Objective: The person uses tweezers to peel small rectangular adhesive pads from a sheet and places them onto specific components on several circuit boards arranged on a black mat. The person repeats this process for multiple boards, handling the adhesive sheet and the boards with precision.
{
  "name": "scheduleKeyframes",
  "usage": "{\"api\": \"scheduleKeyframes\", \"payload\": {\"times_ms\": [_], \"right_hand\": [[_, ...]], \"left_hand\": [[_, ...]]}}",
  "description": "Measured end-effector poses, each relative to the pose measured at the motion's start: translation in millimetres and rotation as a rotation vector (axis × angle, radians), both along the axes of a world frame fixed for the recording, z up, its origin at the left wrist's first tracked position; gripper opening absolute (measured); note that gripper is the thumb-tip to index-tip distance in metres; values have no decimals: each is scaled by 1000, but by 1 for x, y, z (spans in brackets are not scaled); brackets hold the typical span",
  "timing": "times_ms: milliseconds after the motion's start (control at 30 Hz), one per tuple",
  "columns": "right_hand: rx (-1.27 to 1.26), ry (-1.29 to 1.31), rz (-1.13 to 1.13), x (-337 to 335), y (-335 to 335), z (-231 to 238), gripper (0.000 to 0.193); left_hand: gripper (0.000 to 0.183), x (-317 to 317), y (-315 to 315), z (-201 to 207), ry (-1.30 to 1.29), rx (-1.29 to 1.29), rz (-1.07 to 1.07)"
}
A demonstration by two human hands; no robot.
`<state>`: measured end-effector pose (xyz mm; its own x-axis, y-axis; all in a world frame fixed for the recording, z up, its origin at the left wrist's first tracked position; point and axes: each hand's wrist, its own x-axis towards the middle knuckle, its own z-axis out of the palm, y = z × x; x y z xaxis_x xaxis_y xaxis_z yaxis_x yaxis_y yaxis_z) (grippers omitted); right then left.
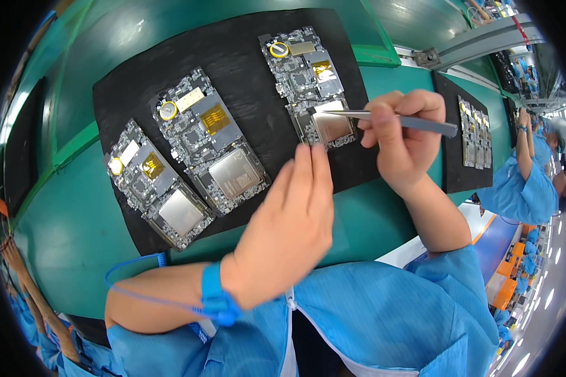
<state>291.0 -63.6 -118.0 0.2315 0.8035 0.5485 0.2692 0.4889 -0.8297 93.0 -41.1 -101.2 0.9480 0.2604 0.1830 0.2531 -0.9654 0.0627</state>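
Three green-grey circuit boards lie on a black mat (245, 69): the left board (146, 188), the middle board (198, 138) and the right board (299, 81). Each carries a round coin cell, an amber tape patch and a silver metal shield. My right hand (412, 135) pinches grey tweezers (424, 124), whose tips point left over the shield (333, 125) of the right board. Whether the tips touch it I cannot tell. My left hand (289, 220) has its fingers stretched out and close together. Its fingertips are at the lower left corner of that board, with nothing visible in the hand.
Beneath the mat is a green bench top (358, 220). A blue wrist strap (212, 286) with a coiled cord circles my left wrist. At right, another black mat (449, 138) bears several boards, below a metal rail (484, 41). A co-worker in blue (522, 191) sits beyond.
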Motion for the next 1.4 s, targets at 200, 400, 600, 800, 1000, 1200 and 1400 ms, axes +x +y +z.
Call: {"api": "scheduleKeyframes", "payload": {"times_ms": [200,400,600,800,1000,1200,1400], "right_hand": [[-425,336,44,-23,-69,17,24],[-477,277,-91,-38,-103,-13,21],[-444,218,-90,-40,-102,-16,20],[-526,446,-63,-30,-100,-14,20],[-526,210,-57,-31,-100,-16,17],[-413,362,-27,-33,-95,-7,16],[-425,505,68,-57,-19,24,16]], "left_hand": [[38,-52,-41,-1,96,-134,-223],[50,-47,-39,-9,114,-112,-235],[56,-41,-36,-6,158,-100,-246],[56,-39,-34,-7,166,-77,-267],[54,-39,-34,-8,146,-87,-269],[49,-45,-35,-13,96,-78,-241],[52,-74,-25,9,12,-8,145]]}}
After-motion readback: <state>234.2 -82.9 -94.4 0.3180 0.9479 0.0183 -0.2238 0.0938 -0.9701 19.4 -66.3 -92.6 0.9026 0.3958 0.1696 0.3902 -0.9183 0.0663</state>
